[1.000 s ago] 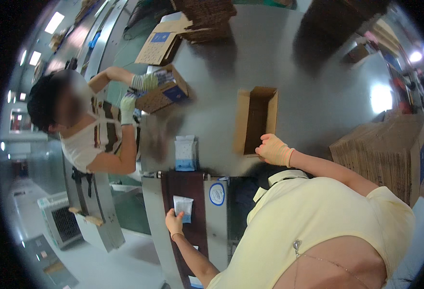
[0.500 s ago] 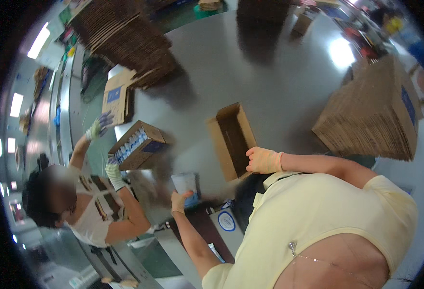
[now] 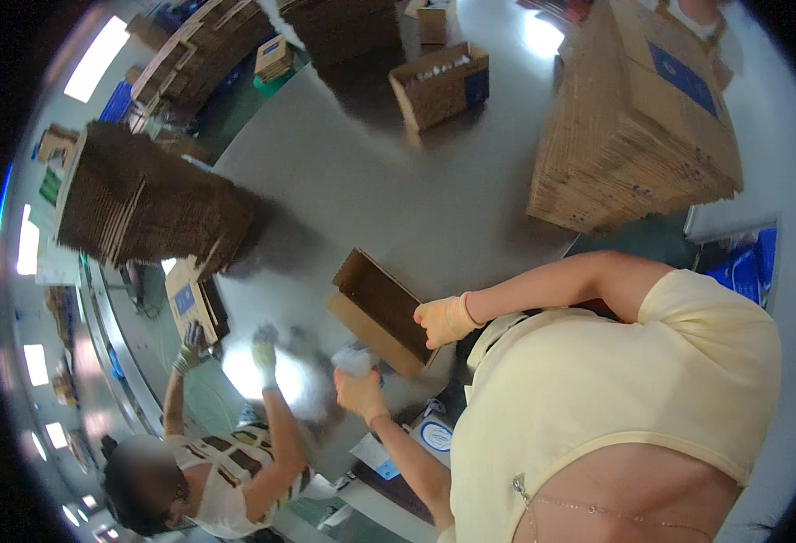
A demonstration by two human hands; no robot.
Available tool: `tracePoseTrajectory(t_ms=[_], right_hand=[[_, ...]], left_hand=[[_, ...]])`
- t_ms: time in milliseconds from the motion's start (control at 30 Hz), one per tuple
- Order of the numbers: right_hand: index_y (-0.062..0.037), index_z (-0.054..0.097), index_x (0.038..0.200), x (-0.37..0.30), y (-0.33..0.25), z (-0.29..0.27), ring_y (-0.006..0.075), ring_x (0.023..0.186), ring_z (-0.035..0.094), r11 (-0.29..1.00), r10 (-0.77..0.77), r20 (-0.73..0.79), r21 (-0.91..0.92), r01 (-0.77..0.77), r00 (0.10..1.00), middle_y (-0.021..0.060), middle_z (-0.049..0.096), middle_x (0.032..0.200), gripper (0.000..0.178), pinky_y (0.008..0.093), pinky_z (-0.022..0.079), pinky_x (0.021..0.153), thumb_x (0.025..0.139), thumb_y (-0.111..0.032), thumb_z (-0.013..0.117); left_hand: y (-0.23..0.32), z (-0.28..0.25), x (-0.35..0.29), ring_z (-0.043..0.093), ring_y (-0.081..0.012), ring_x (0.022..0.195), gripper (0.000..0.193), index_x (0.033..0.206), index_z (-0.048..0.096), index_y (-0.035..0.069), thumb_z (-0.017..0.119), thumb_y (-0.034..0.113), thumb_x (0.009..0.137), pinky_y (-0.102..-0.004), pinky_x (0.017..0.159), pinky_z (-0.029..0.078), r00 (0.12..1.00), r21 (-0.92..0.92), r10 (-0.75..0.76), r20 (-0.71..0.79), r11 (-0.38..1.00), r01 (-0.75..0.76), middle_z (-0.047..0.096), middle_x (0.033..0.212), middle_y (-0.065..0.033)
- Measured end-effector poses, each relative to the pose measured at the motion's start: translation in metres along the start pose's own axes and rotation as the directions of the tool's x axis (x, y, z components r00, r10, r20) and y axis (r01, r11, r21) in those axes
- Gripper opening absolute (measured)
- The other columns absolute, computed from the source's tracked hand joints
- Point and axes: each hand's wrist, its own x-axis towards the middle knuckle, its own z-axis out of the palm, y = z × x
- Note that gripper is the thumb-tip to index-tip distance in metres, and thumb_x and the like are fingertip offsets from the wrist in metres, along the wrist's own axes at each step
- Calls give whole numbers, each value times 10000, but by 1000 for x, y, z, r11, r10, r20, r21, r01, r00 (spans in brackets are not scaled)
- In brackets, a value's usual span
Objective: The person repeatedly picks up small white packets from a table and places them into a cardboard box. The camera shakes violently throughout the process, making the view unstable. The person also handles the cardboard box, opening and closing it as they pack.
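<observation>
An open cardboard box [image 3: 371,312] sits on the grey metal table in front of me, with its hollow inside showing. My right hand [image 3: 448,319], in a pale orange glove, is closed on the box's right rim. In my left hand [image 3: 359,394], gloved alike, is a whitish, partly see-through packet [image 3: 354,360], blurred and held just beside the box's near left side. What the packet contains cannot be made out.
Flat cardboard stacks stand at left [image 3: 144,204] and right [image 3: 638,136]. Farther back on the table [image 3: 343,172] is a filled cardboard box [image 3: 434,90]. At lower left, a co-worker in striped gloves has one hand [image 3: 191,348] on a folded carton [image 3: 191,303].
My view has turned. My left hand has brought the packet up against the box's side. The filled box has left the co-worker's hands and stands farther back; one of their hands touches the folded carton.
</observation>
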Motion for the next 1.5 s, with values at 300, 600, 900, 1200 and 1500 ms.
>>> tracePoseTrajectory(t_ms=[300, 600, 900, 1200, 1500], right_hand=[[-121, 663, 943, 38, -5, 26, 210, 772, 637, 945, 124, -76, 312, -94, 989, 55, 672, 820, 157, 395, 443, 762, 869, -222, 568], [-110, 703, 885, 58, -9, 48, 257, 795, 663, 885, 227, -107, 437, -159, 968, 71, 699, 852, 146, 404, 488, 661, 817, -177, 593], [10, 646, 862, 43, -12, 57, 289, 772, 648, 771, 311, -105, 609, -186, 945, 145, 677, 812, 300, 373, 495, 706, 786, -279, 628], [30, 651, 871, 27, -20, 16, 303, 786, 677, 338, 532, 129, 874, -349, 837, 183, 680, 796, 332, 415, 524, 656, 728, -262, 721], [-112, 681, 887, 15, -21, 16, 230, 943, 635, 999, 44, -256, 0, -46, 966, 84, 683, 957, 168, 383, 472, 790, 824, -225, 573]], left_hand=[[63, -13, 9, 594, -205, 974, 608, 1163, 548, -8, 809, 20, 614, -318, 815, 517, 912, -660, 399, -100, 659, -360, 605, 1113, -102], [50, 72, 24, 525, -256, 1070, 639, 1088, 634, 101, 853, 294, 520, -417, 1006, 356, 843, -95, 515, -151, 842, -531, 582, 1169, -39], [59, -6, 35, 473, -337, 1217, 1047, 1403, 331, -9, 749, 573, 640, -442, 1043, 344, 701, -425, 676, 230, 717, -552, 518, 1321, -145], [115, 63, 50, 610, -372, 1016, 263, 950, 708, 39, 488, 159, 869, -442, 848, 499, 752, 97, 270, 602, 910, -404, 637, 1064, -212], [90, 55, -13, 577, -354, 1080, 316, 1110, 617, 5, 471, 209, 918, -393, 931, 451, 920, -554, 348, 178, 808, -198, 627, 1115, -211]])
